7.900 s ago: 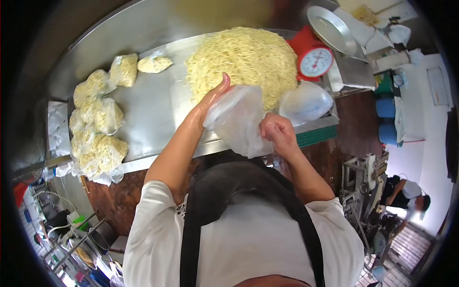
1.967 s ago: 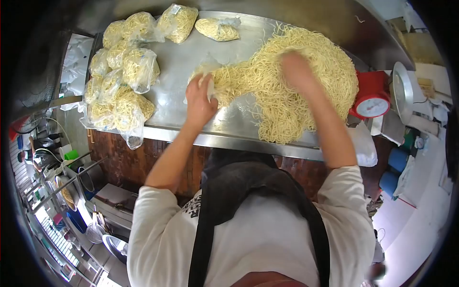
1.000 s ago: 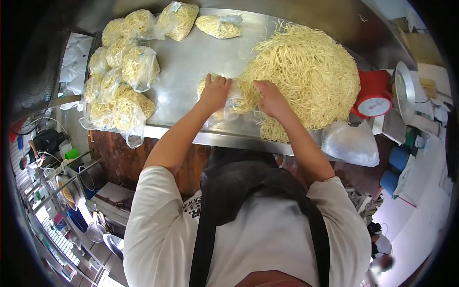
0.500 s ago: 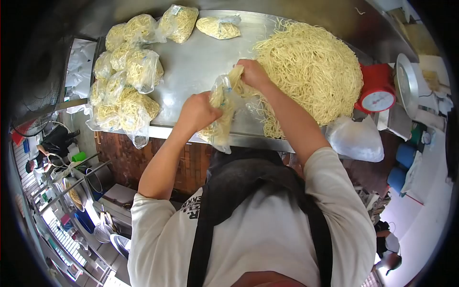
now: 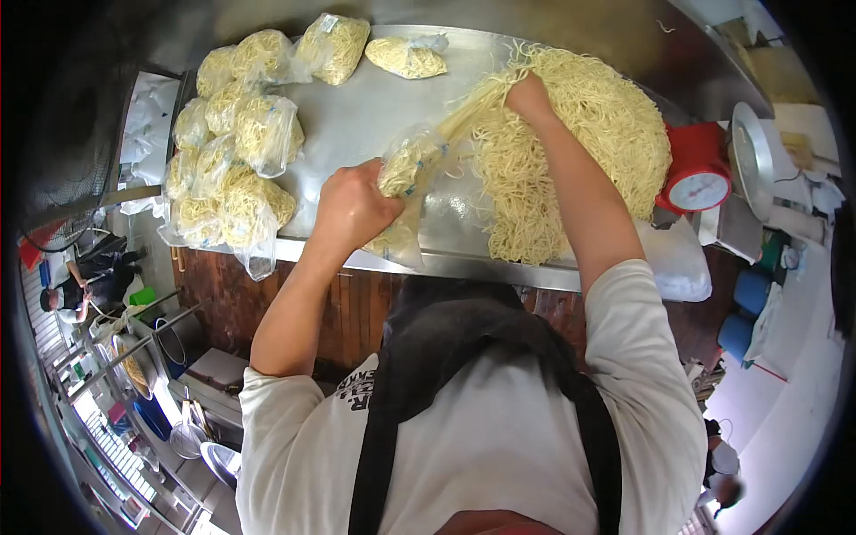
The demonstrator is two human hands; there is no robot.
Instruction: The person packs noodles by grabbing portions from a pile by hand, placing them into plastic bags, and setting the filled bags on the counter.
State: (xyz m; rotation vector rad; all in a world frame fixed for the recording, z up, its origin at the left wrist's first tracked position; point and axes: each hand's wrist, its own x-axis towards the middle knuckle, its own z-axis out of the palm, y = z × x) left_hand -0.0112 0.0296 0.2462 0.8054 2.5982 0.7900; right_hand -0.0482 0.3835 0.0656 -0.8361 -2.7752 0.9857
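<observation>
My left hand (image 5: 357, 207) is closed around a clear plastic bag (image 5: 412, 169) partly filled with yellow noodles, near the front edge of the metal table (image 5: 357, 111). My right hand (image 5: 530, 96) grips a bundle of noodles (image 5: 477, 109) at the upper left of a large loose noodle pile (image 5: 597, 147). That bundle stretches from the bag's upper end to the right fist. The fingertips of my right hand are hidden behind the fist.
Several filled noodle bags (image 5: 267, 134) cluster at the table's left, with one more bag (image 5: 407, 57) at the back. At right stand a red scale (image 5: 700, 178), its detached-looking metal pan (image 5: 751, 156) and a white plastic bag (image 5: 673, 259). Another person (image 5: 80, 285) is at far left.
My right hand has moved away from the bag, up and right to the pile, drawing the noodle bundle out long. My left hand has shifted slightly left with the bag.
</observation>
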